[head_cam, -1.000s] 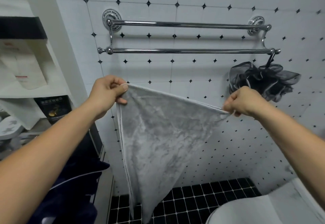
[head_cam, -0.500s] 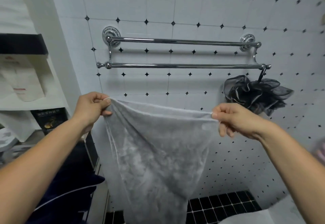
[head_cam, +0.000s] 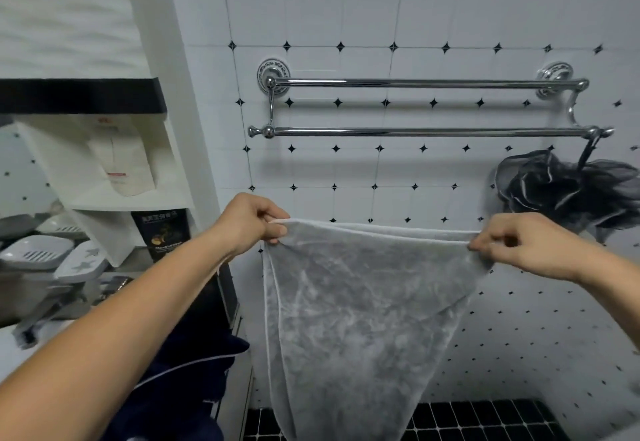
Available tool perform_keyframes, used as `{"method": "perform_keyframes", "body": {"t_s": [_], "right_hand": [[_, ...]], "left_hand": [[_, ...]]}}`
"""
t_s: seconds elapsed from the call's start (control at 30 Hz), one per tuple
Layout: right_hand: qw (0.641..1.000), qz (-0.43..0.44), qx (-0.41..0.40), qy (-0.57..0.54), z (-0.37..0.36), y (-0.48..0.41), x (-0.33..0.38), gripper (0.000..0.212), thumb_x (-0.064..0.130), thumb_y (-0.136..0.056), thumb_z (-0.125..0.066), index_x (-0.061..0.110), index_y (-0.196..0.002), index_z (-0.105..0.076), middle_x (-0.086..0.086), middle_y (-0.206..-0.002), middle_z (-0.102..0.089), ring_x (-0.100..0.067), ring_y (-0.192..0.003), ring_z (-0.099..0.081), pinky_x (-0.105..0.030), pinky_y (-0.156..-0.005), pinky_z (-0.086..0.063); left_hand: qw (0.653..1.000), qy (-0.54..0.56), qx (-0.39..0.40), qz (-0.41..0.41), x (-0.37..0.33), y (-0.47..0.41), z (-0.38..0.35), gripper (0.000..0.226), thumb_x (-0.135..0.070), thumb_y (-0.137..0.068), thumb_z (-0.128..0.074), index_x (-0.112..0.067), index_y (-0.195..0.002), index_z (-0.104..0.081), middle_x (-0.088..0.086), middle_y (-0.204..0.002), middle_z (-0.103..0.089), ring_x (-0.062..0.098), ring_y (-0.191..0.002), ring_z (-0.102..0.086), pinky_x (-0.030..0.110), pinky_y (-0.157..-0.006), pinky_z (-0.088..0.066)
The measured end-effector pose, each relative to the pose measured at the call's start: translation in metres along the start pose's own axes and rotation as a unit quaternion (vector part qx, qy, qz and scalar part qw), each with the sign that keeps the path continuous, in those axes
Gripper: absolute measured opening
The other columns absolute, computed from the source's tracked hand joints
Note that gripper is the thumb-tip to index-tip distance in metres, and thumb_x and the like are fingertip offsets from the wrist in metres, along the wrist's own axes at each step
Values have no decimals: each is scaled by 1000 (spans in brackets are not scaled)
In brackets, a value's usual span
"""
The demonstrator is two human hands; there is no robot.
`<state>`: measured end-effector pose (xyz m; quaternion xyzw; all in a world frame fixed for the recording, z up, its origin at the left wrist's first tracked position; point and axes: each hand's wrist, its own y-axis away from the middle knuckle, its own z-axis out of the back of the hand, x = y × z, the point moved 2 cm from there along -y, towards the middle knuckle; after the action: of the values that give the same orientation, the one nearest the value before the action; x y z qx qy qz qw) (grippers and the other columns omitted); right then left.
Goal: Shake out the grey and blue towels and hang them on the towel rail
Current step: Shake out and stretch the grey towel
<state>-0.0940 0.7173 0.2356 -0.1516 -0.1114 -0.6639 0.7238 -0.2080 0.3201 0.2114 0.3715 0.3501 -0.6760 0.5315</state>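
We stretch the plush grey white-edged towel [head_cam: 356, 319] taut, left hand [head_cam: 250, 222] and right hand [head_cam: 521, 244] each pinching its top edge; it narrows toward six o'clock.

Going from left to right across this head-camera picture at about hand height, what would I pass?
soap dishes → black package → left hand → grey towel → right hand
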Motion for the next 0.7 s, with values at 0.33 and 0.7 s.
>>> {"method": "perform_keyframes", "body": {"t_s": [0.33, 0.7], "right_hand": [[996, -45, -80, -8, -9, -13, -15, 18, 22, -81, -76, 36, -76, -65, 7, -72, -66, -17, -67, -62, -28, -56, -51], [998, -31, -41, -47, -5, -15, 4, 12, 25, -78, -78, 25, -77, -66, 9, -67, -64, -12, -61, -56, -28, -58, -44]], "left_hand": [[989, -140, 39, -33, 13, 2, -12, 20, -2, -75, -78, -20, -73, -73, 14, -67, -71, 21, -61, -65, 33, -73, -56], [988, -70, -125, -53, 1, -11, -20, 9, -11, -93, -55, -14, -86, -60, 4, -81, -63, 33, -67, -70, 48, -72, -59]]}}
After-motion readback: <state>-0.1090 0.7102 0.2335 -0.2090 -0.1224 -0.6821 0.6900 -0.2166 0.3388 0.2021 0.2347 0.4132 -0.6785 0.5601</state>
